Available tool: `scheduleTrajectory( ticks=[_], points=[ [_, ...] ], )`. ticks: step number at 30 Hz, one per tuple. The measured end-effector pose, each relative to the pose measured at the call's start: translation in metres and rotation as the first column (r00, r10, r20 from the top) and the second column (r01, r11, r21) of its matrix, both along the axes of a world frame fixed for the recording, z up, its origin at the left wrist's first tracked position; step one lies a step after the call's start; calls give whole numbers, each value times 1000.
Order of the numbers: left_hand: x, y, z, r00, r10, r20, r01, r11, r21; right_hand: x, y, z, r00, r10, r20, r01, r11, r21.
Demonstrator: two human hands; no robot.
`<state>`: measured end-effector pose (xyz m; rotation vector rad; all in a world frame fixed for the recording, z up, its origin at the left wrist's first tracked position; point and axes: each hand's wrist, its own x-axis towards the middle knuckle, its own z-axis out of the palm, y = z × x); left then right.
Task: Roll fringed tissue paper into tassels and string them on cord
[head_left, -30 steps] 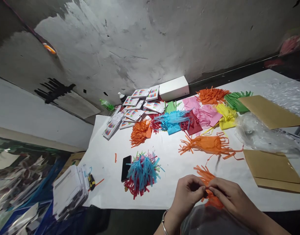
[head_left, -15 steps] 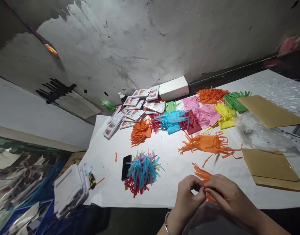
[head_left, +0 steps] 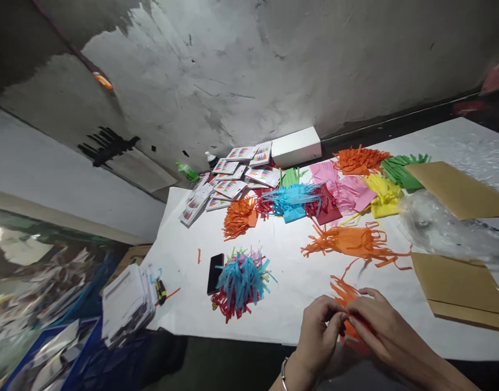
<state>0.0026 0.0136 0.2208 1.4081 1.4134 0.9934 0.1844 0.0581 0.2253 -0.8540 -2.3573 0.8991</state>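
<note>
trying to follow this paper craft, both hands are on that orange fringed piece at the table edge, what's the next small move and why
Probably keep pinching and rolling the orange fringed paper tighter. The left hand and right hand meet fingertip to fingertip on its uncut end, while its cut strips fan loosely away from the hands. The mixed-colour bundle beside the black phone already has its strips splayed out all round.

Orange fringed paper — strips splayed upward — at the table's near edge.

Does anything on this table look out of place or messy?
Mostly tidy piles of fringed paper, but a few loose orange paper scraps lie alone on the white table cover, and a screwdriver sits right at its left edge beside a leaning stack of white cards.
</note>
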Motion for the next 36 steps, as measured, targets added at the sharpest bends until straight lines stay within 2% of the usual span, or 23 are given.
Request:
scheduleTrajectory(
  ticks=[4, 6, 8, 9, 11, 12, 13, 15, 16, 18, 19, 20, 22, 24, 26, 27, 29, 30, 32, 34, 36],
  points=[
    [-10, -12, -8, 991, 14, -134, -8, 999, 47, -15, -1, -9, 998, 58, 15, -58, 998, 36],
    [-19, -17, -14, 990, 49, -130, -43, 998, 49, -25, -1, -17, 998, 64, -9, -64, 998, 14],
    [-41, -17, -22, 990, 107, -96, -106, 994, 17, -32, 1, -34, 999, 5, -43, -4, 1000, 9],
    [-59, -15, -25, 985, 139, -100, -139, 990, 0, -34, 3, -47, 997, -50, -53, 51, 999, 12],
    [-110, -7, -27, 956, 198, -217, -204, 979, -3, -31, 12, -80, 980, -195, -45, 196, 981, 16],
    [-142, -1, -25, 916, 223, -333, -228, 973, 25, -27, 18, -100, 968, -249, -19, 249, 969, 4],
    [-175, 5, -23, 840, 248, -482, -252, 966, 59, -22, 24, -120, 951, -308, 9, 308, 951, -2],
    [-240, 21, -15, 781, 276, -560, -276, 957, 87, -8, 37, -157, 914, -399, 68, 397, 917, 43],
    [-266, 31, -12, 759, 276, -589, -278, 956, 90, -1, 44, -172, 896, -435, 90, 425, 899, 106],
    [-295, 54, -11, 706, 296, -643, -294, 949, 115, 10, 57, -195, 871, -477, 116, 437, 861, 261],
    [-296, 66, -14, 678, 309, -667, -297, 945, 135, 13, 65, -203, 860, -494, 124, 436, 840, 323],
    [-287, 78, -21, 654, 318, -686, -292, 943, 158, 15, 72, -208, 849, -512, 131, 439, 821, 365],
    [-243, 102, -42, 639, 291, -712, -229, 956, 185, 17, 90, -212, 821, -552, 148, 464, 794, 393],
    [-173, 123, -72, 668, 170, -724, -72, 984, 165, 19, 106, -210, 795, -582, 170, 487, 781, 391],
    [-99, 141, -103, 685, 14, -728, 121, 984, 132, 21, 118, -204, 787, -582, 204, 485, 788, 379],
    [-66, 150, -117, 674, -65, -736, 225, 967, 121, 22, 121, -200, 790, -572, 221, 475, 799, 368],
    [-16, 167, -140, 570, -196, -798, 438, 894, 93, 26, 124, -191, 805, -538, 250, 446, 826, 343],
    [-2, 174, -149, 525, -247, -815, 510, 857, 69, 29, 124, -187, 813, -522, 258, 433, 839, 331],
    [10, 183, -160, 472, -304, -827, 580, 814, 32, 37, 122, -180, 820, -511, 259, 430, 847, 311],
    [5, 182, -164, 473, -308, -826, 576, 817, 25, 53, 121, -178, 808, -536, 243, 463, 834, 300],
    [-6, 170, -166, 484, -287, -826, 547, 837, 30, 76, 118, -179, 759, -613, 217, 547, 782, 297]
  ],
)
